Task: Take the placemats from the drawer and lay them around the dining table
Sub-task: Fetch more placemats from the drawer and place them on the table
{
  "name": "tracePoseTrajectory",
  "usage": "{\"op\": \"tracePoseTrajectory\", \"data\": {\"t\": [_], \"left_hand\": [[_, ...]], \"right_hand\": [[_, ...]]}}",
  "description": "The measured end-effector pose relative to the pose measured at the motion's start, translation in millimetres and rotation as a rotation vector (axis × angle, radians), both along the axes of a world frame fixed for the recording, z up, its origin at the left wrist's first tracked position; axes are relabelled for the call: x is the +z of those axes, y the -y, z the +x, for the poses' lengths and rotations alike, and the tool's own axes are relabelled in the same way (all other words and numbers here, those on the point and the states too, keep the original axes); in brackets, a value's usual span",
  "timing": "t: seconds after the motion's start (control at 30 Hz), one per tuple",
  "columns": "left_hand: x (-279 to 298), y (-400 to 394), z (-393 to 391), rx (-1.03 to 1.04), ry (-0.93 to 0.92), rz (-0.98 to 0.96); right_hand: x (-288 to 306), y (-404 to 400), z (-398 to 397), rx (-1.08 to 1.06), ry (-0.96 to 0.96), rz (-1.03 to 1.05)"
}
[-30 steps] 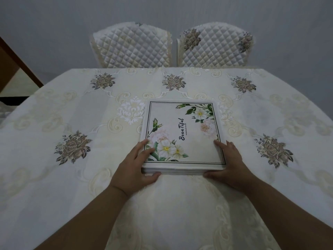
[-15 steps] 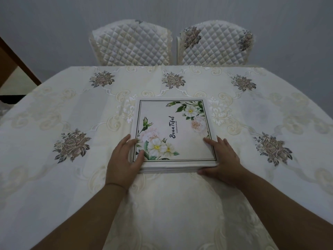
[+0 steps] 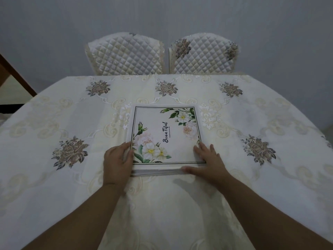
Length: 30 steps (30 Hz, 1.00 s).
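While the placemats [image 3: 164, 139] lie stacked on the desk [image 3: 54, 177], left hand [image 3: 117, 161] and right hand [image 3: 207, 161] rest flat, seemingly ungripping, at the near corners.

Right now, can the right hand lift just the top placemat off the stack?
Probably yes: the right hand already rests on the placemat stack at its near right corner, nothing on top.
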<state>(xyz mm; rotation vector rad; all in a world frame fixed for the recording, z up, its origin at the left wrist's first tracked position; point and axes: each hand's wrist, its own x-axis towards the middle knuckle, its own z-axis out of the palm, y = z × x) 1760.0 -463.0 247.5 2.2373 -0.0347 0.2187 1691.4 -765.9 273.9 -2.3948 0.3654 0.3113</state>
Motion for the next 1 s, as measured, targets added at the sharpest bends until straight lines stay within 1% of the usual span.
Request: {"op": "tracePoseTrajectory", "data": {"t": [0.07, 0.1, 0.13, 0.2, 0.27, 0.3, 0.4, 0.5, 0.6, 0.67, 0.77, 0.9, 1.0], "left_hand": [[20, 5, 1, 0.016, -0.097, -0.101], [27, 7, 4, -0.013, -0.16, -0.114], [37, 10, 6, -0.06, -0.22, -0.086], [54, 15, 11, -0.16, -0.328, -0.053], [73, 18, 10, -0.227, -0.455, -0.105], [81, 19, 6, -0.256, -0.489, -0.109], [108, 17, -11, -0.309, -0.434, -0.12], [142, 7, -37, -0.328, -0.353, -0.235], [180, -1, -66, -0.325, -0.362, -0.383], [210, 1, -87, -0.335, -0.327, -0.431], [247, 9, -116, -0.374, -0.273, -0.413], [284, 30, -152, -0.46, -0.18, -0.32], [302, 49, -182, -0.48, -0.152, -0.313]], "right_hand": [[7, -10, 1, -0.228, 0.089, 0.21], [8, -11, 4, -0.353, 0.128, 0.266], [11, -13, 7, -0.437, 0.15, 0.282], [20, -14, 10, -0.495, 0.152, 0.236], [36, -14, 6, -0.552, 0.164, 0.247], [45, -13, 3, -0.581, 0.161, 0.275], [74, -13, -11, -0.588, 0.092, 0.381], [113, -11, -30, -0.483, -0.028, 0.385], [156, -5, -63, -0.456, -0.062, 0.435], [177, 2, -88, -0.407, 0.001, 0.416], [210, 7, -129, -0.35, 0.12, 0.315], [248, 18, -185, -0.442, 0.281, 0.312], [274, 32, -228, -0.461, 0.346, 0.265]]}}
